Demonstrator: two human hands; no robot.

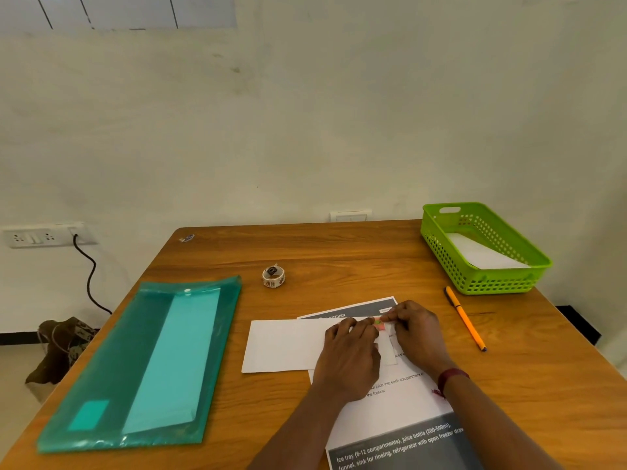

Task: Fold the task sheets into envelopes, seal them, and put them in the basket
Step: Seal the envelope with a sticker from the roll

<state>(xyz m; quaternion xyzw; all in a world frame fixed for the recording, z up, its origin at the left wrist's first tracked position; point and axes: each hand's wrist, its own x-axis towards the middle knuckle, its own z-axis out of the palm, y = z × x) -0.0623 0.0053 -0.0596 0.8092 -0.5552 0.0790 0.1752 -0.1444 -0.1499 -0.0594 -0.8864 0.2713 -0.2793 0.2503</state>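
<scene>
The wooden table [339,252] fills the lower frame. On it at lower left lies a teal folder [112,368], probably the store of sheets. A printed sheet [400,401] lies flat at lower centre under the work, seemingly waiting its turn. The green basket [481,286] stands at the upper right, within reach, with one white envelope [481,256] already in it.

The folded sheet [285,347], plain white and oblong, lies at centre on top of the printed sheet. The left hand [349,354] lies flat on it, apparently pinning the flap. The right hand [417,330] pinches a small pink sticker [378,323] at the fold's upper edge, apparently to seal it.

An orange pen [465,318] lies just right of the hands, and the sticker roll [273,276] sits above them.
</scene>
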